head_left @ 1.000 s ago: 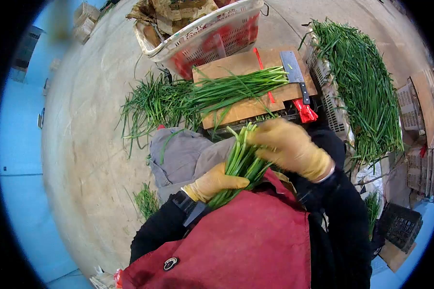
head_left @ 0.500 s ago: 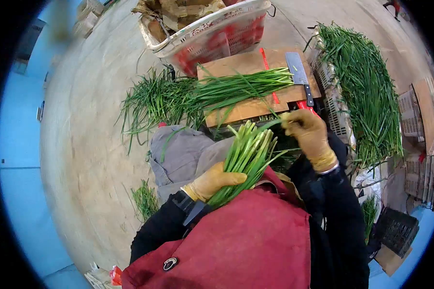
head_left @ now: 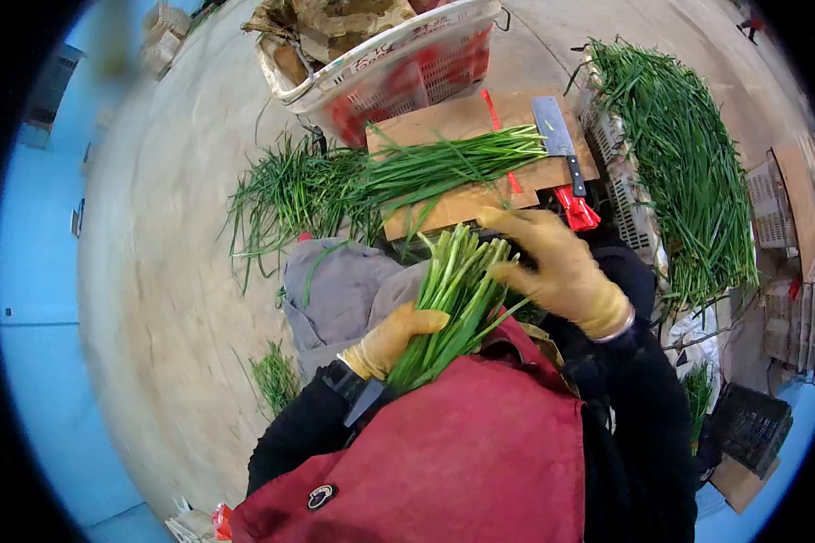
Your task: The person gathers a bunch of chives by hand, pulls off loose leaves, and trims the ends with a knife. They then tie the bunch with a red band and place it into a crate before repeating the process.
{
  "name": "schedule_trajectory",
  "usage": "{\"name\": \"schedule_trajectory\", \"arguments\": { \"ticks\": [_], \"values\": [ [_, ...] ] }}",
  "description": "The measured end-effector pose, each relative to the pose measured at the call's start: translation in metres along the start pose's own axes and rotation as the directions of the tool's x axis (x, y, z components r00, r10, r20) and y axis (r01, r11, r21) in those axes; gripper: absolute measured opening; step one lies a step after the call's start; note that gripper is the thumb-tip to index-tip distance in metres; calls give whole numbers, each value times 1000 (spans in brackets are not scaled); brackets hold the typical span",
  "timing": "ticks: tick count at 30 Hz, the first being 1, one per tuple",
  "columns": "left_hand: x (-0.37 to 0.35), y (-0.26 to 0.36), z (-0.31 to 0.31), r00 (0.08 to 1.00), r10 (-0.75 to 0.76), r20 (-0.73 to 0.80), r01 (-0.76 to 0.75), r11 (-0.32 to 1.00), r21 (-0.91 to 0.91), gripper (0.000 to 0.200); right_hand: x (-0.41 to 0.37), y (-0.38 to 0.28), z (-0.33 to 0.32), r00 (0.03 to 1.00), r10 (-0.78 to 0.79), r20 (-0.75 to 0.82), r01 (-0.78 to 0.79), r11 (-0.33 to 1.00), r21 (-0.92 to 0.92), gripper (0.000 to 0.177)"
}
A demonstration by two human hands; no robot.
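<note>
My left hand [head_left: 391, 340], in a yellow glove, is wrapped round a bunch of garlic chives [head_left: 445, 299] held against my lap, pale stem ends up. Just right of the stems, my right hand [head_left: 566, 271], gloved the same way, has its thumb and fingers apart with nothing visible in it. Beyond both hands, more chives [head_left: 453, 168] lie across a cardboard sheet [head_left: 430, 219]. A cleaver [head_left: 552, 127] rests at that sheet's right side, its black handle toward me.
Loose chives [head_left: 294, 190] spill off the cardboard's left side. A white crate [head_left: 620, 181] heaped with chives stands at the right. Behind the cardboard is a large red-stained basket [head_left: 407, 77]. Red strips [head_left: 578, 210] lie under the cleaver handle. A small chive clump [head_left: 274, 376] sits on the floor.
My right hand has come left toward the stems and opened from a pinch on a green leaf. That leaf no longer shows in it. My left hand still grips the bunch.
</note>
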State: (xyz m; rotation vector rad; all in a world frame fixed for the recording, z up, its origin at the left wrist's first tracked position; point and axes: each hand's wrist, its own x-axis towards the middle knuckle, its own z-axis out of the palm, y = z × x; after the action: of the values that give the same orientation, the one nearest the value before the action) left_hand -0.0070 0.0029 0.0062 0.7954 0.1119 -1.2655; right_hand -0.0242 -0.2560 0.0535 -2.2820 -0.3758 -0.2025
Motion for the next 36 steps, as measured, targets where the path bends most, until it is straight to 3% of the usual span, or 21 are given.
{"name": "schedule_trajectory", "arguments": {
  "ticks": [1, 3, 4, 7, 8, 11, 12, 16, 17, 19, 22, 25, 27, 28, 30, 32, 33, 35, 36],
  "values": [
    [-1, -1, -3, 1000, -6, -8, 6, 1000, 4, 57, 4, 2, 13, 999, -32, 5, 32, 999, -5, 60],
    [-6, 3, 1, 997, -41, -69, 40, 999, -5, 55, 11, -1, 28, 964, 165, 209, -183, 981, 68, 64],
    [-9, 4, 2, 993, -55, -104, 54, 998, -14, 54, 9, 7, 41, 996, 65, 64, -70, 994, 87, 58],
    [-13, 5, 0, 992, -31, -121, 20, 996, -93, 53, 6, 20, 46, 950, 276, 146, -313, 849, 426, 52],
    [-13, 6, 0, 993, -28, -112, 18, 996, -92, 53, 4, 18, 44, 929, 353, 109, -366, 840, 401, 45],
    [-12, 8, 0, 996, -14, -87, 4, 994, -112, 53, 2, 18, 35, 969, 29, -246, -13, 997, 70, 39],
    [-10, 7, 0, 996, -13, -85, 1, 991, -136, 53, 2, 10, 29, 965, 2, -261, 3, 1000, 18, 36],
    [-8, 4, 3, 995, 3, -96, -16, 990, -137, 52, 12, -6, 32, 970, -242, 21, 242, 970, -24, 31],
    [-8, 5, 5, 995, 0, -100, -14, 990, -140, 51, 11, -5, 42, 967, -255, 1, 254, 963, -92, 24],
    [-10, 6, 9, 994, -4, -110, -13, 988, -152, 50, 12, 6, 52, 970, -244, -17, 243, 970, -3, 21],
    [-10, 1, -3, 990, -19, -138, -2, 989, -149, 49, 11, 7, 50, 982, -182, -38, 186, 974, 128, 18],
    [-9, 3, -9, 994, -19, -104, 7, 993, -114, 49, 6, 20, 44, 976, -79, -205, 136, 949, 284, 16],
    [-10, 5, -1, 991, 0, -132, -24, 984, -175, 48, -1, 41, 32, 951, 80, -298, 38, 928, 369, 19],
    [-11, 5, 2, 989, 12, -149, -43, 977, -207, 47, -6, 43, 13, 928, 111, -355, -18, 967, 256, 19],
    [-14, 6, 0, 989, 16, -148, -46, 979, -197, 47, -23, 73, -10, 857, 327, -397, -109, 870, 482, 19],
    [-15, 4, -6, 989, 12, -145, -39, 981, -189, 48, -47, 101, -36, 814, 432, -389, -260, 869, 421, 18],
    [-14, 1, -15, 990, 7, -142, -34, 982, -186, 48, -59, 111, -48, 804, 467, -369, -344, 871, 351, 18],
    [-14, -1, -20, 990, -2, -138, -25, 981, -190, 49, -81, 111, -66, 837, 541, -78, -537, 841, 67, 16],
    [-14, 0, -19, 990, -7, -138, -21, 980, -196, 49, -84, 105, -65, 887, 453, 91, -452, 891, -35, 19]
  ]
}}
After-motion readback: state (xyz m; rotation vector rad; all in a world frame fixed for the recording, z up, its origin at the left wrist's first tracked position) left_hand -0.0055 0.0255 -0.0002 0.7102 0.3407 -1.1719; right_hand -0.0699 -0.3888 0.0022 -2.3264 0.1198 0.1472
